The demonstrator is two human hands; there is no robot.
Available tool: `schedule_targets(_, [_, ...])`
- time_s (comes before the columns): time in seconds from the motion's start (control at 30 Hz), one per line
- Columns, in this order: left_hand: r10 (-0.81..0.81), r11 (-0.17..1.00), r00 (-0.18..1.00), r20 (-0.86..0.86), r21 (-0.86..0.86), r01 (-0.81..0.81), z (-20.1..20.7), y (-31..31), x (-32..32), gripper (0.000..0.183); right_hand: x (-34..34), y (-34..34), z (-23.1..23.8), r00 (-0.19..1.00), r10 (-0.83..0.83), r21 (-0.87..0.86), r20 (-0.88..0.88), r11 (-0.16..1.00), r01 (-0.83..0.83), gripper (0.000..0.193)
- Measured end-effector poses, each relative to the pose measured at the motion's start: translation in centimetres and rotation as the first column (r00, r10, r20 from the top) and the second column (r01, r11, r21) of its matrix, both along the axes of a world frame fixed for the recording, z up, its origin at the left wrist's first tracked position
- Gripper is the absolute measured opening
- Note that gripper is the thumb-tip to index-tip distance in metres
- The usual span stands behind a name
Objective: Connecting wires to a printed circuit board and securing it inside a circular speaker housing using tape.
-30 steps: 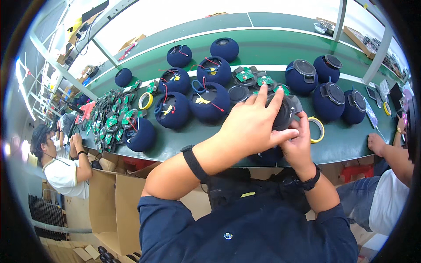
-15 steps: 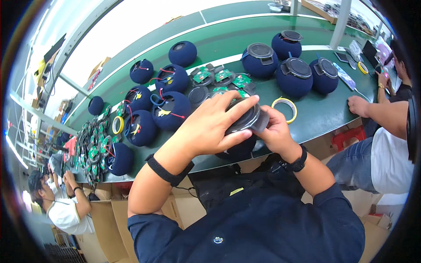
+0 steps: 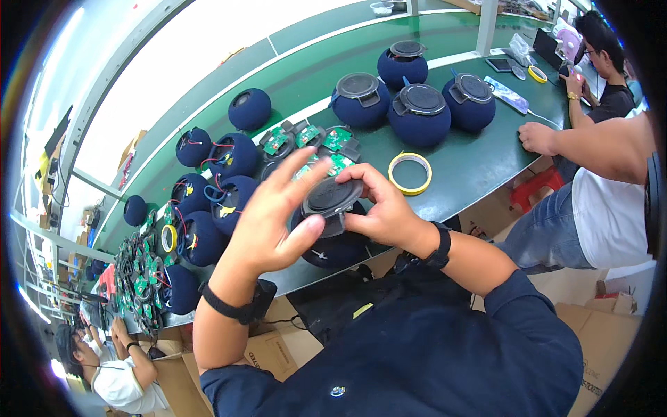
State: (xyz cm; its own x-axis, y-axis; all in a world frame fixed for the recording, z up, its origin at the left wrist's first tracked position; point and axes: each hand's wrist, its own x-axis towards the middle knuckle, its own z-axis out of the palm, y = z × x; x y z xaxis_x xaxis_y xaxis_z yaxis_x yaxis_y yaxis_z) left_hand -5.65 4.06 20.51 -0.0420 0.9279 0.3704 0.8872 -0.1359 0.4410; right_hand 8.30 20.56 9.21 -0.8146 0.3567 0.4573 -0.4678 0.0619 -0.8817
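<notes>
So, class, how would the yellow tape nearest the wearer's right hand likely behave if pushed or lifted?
The tape would probably slide rather than roll, since it lies flat on the table. It looks light for its size, being a slim ring with an open middle.

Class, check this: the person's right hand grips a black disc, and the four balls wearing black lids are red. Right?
Wrong colour: the head view shows the four balls under black lids are dark blue, not red. The right hand does grip a black disc.

Assembly workshop, long green workbench (image 3: 479,156), heaped circuit boards (image 3: 144,283), co-workers (image 3: 615,215) alongside
</notes>
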Motion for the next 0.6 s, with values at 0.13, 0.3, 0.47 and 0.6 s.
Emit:
schedule_targets(0.13, [0.353,0.888,0.917,-0.184,-0.243,-0.390,2.5,1.1,4.0,0.076,0.3,-0.9,1.2,0.933,-0.311,0.471,-0.178,0.806,0.359,0.046])
schedule_targets(0.3, [0.230,0.919,0.967,-0.111,-0.302,-0.253,2.1,1.6,2.9,0.079,0.8,-0.7,-0.5,0.988,-0.113,0.070,-0.103,0.990,0.120,0.093])
schedule_targets(0.47, [-0.158,0.965,0.975,-0.155,-0.232,0.120,1.0,1.5,-0.4,0.088,0.7,1.4,-0.1,0.978,0.206,0.049,0.027,0.977,-0.207,0.096])
schedule_targets(0.6, [-0.260,0.932,0.958,-0.120,-0.290,0.216,0.6,0.8,-1.9,0.093,-0.4,2.7,1.3,0.938,0.336,0.032,0.087,0.940,-0.340,0.088])
